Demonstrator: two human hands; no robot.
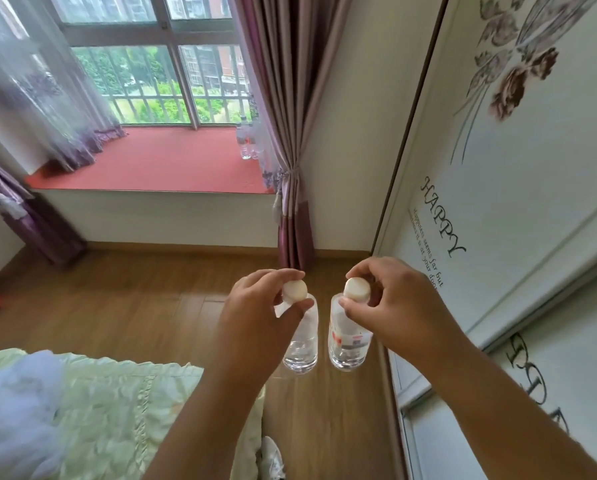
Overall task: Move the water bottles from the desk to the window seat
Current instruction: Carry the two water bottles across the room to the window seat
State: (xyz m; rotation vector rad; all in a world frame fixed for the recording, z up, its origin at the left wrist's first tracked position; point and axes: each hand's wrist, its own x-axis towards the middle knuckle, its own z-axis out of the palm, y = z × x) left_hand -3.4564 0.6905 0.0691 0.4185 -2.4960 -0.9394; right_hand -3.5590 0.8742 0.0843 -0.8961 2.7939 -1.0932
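I carry two clear water bottles with white caps, hanging upright above the wooden floor. My left hand (255,310) pinches the neck of the left bottle (301,348) just under its cap. My right hand (390,306) grips the right bottle (347,344), which has a red and white label, at the cap. The window seat (158,164) with its red top lies ahead, below the window. A few clear bottles (246,142) stand at its far right corner, partly behind the curtain.
A pink curtain (290,133) tied at the middle hangs at the seat's right end. A white wardrobe door (498,168) with flower print runs along my right. A bed with pale green bedding (117,410) sits at lower left. Sheer curtains (40,98) hang left.
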